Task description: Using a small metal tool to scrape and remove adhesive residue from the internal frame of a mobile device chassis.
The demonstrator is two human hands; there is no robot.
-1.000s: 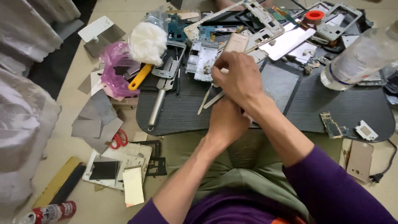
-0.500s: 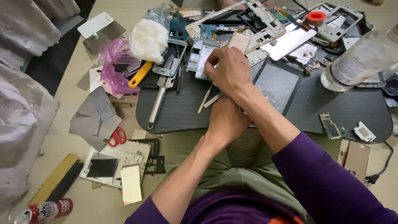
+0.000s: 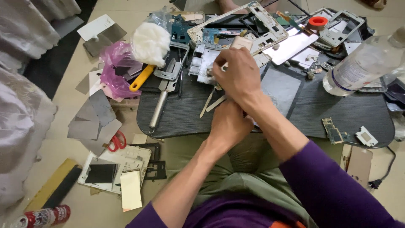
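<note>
A dark counter carries stripped phone frames. The right hand pinches a metal phone chassis at its middle; the left hand, fingers curled under, grip hidden. Prying looks underway; next calls for steady leverage.

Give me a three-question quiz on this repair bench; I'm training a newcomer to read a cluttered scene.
1. True or false: the clear plastic bottle lies on its side.
2. Which hand is farther from the camera?
3. The red-handled scissors lie: A on the dark mat, B on the floor, C in a hand.

Key: 1 true. 2 The right hand, crossed above the left hand. 3 B.
</note>
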